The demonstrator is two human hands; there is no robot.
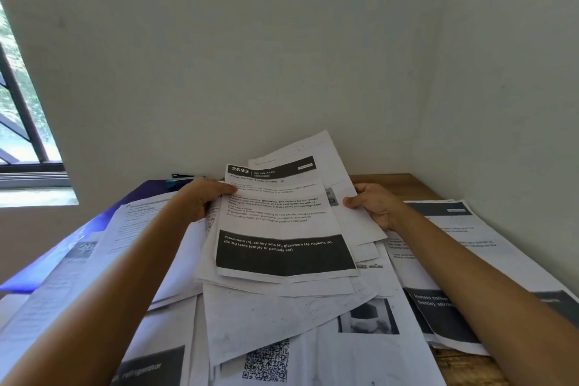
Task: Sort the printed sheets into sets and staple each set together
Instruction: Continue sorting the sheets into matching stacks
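Note:
Both hands hold a loose bundle of printed sheets above the desk. Its top sheet (pixel 279 222) is headed "2692" and has a black band near the bottom. My left hand (pixel 205 197) grips the bundle's left edge, thumb on the top sheet. My right hand (pixel 374 207) pinches the right edge of the lower sheets (pixel 347 185), which fan out behind. Many more printed sheets (pixel 282 323) lie scattered underneath, some with QR codes and photos. A dark stapler-like object (pixel 185 177) sits at the back, mostly hidden.
A wooden desk (pixel 391 182) stands in a corner between white walls. A purple folder or cloth (pixel 62 247) lies under the papers at left. A barred window (pixel 25 122) is at far left. A sheet with a dark header (pixel 445 210) lies at right.

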